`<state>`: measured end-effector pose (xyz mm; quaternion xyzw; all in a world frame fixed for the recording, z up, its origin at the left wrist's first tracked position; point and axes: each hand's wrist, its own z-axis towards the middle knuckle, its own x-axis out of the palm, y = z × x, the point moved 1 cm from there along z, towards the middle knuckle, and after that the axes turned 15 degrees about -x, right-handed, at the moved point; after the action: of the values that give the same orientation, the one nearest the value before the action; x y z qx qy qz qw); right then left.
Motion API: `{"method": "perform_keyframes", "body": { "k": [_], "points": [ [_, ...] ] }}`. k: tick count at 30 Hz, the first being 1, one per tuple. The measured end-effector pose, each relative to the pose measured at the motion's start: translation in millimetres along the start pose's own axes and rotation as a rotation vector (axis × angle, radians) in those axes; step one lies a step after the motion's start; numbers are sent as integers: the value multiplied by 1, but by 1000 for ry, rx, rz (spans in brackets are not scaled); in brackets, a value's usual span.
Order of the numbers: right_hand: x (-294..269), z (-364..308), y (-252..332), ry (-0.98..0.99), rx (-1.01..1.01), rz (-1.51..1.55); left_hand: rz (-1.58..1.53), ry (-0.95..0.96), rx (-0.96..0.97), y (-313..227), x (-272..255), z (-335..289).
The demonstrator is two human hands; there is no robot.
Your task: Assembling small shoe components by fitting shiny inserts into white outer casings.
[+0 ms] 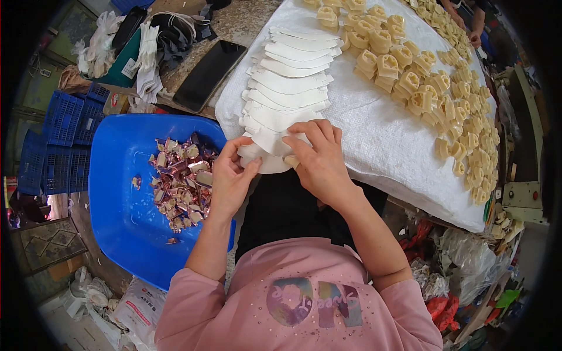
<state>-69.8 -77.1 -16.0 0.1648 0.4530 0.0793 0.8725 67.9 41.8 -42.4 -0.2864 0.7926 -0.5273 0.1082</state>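
Both hands are at the near edge of a white cloth-covered table. My left hand point(229, 175) pinches the left side of a curved, thin white piece point(270, 164) between thumb and fingers. At its right side my right hand point(321, 158) has its fingers bent and closed on the white piece. A small cream-coloured bit point(291, 161) shows at the right fingertips; its kind is partly hidden. Beyond the hands, several similar white curved pieces point(288, 82) lie overlapping in a column running away from me.
Many cream-coloured, ring-like folded pieces point(404, 55) cover the table's right side. On the left stands a blue basin point(120, 175) holding shiny purple-pink and cream pieces point(181, 184). A black phone point(209, 76) lies behind it. Another person's hand point(475, 38) is at the far right.
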Motion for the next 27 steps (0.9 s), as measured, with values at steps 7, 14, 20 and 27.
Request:
{"method": "perform_keyframes", "body": {
  "k": [7,14,20,27],
  "points": [
    [5,5,-10,87,-189,-203,91,-72,46,4,3,7],
    [10,6,-11,102,-256,-290,79,-81,71,5,5,8],
    [-2,6,-21,119,-183,-37,35,-55,-16,2,7,-4],
    [-12,13,-27,169,-171,-19,-58,62,-41,3,0,2]
  ]
}}
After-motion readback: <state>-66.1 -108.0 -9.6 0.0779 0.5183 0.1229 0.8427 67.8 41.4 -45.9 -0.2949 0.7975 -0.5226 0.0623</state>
